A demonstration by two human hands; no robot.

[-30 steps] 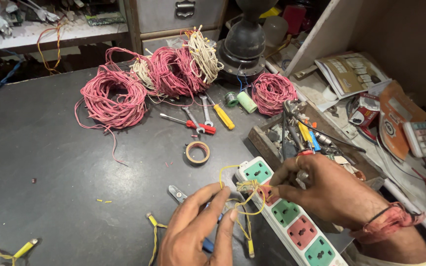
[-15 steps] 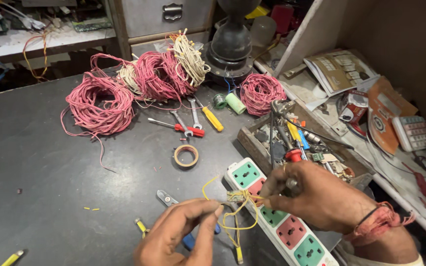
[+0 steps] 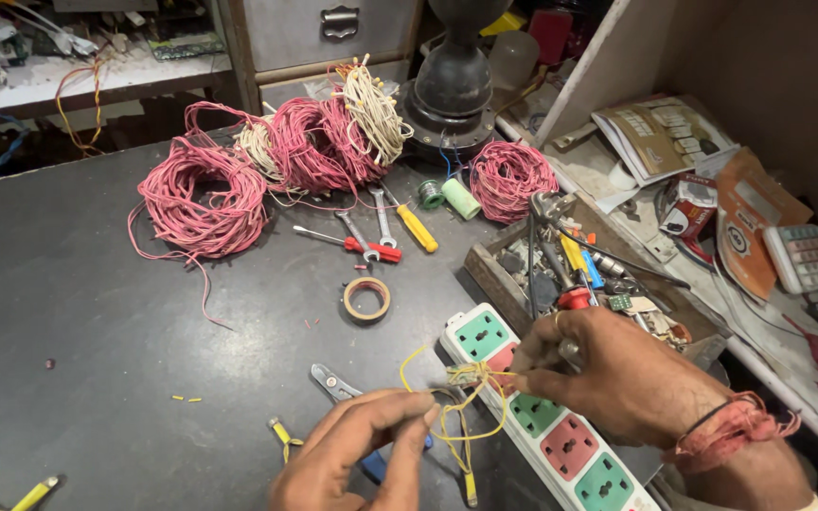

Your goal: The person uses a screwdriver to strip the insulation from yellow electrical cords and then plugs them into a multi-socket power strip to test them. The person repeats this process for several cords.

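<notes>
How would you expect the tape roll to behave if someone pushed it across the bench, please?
The tape roll lies flat on the bench, so it would likely slide rather than roll. It looks thin and hollow, so probably light. Stood on edge, the ring shape could roll away.

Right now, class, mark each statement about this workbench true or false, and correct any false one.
1. Both hands hold thin yellow wires over the power strip. True.
2. The tape roll sits on top of a red wire coil. False: it lies flat on the dark table, apart from the red wire coils.
3. The right hand wears a red thread band at the wrist. True.
4. The left hand grips the yellow-handled screwdriver. False: the yellow-handled screwdriver lies untouched near the coils.
</notes>
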